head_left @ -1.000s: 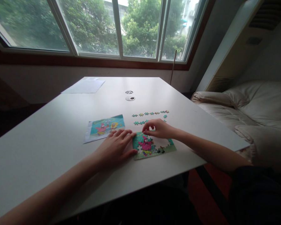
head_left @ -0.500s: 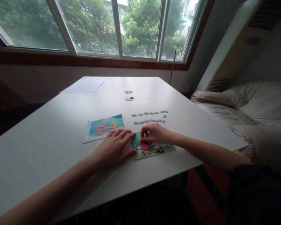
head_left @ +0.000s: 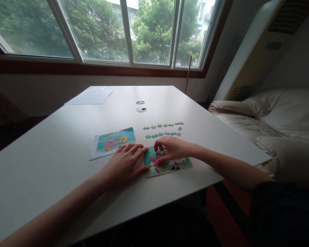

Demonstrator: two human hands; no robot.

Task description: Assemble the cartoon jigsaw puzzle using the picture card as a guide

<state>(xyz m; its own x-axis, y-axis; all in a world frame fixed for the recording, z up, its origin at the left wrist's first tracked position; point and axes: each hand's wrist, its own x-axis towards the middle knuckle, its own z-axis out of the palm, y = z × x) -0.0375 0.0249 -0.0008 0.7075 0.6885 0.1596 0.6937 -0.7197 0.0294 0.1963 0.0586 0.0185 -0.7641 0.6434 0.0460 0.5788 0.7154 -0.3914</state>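
A partly assembled jigsaw puzzle with a green and teal cartoon picture lies near the table's front edge. Flat on the table at its left side rests my left hand, open, with the fingertips and thumb touching the puzzle's left edge. My right hand is over the upper middle of the puzzle, thumb and forefinger apart, and no piece shows between them. It hides part of the picture, including a pink figure. Beyond it, loose jigsaw pieces lie in two rows, with one piece between them at the right end.
A printed picture sheet of cartoon figures lies left of the puzzle. Farther off on the white table are two round discs and a pale sheet. A cream sofa stands to the right, below a window wall.
My right thumb and forefinger have parted from a pinch over the puzzle. My left hand stays at the puzzle's left edge. The whole view has shifted slightly.
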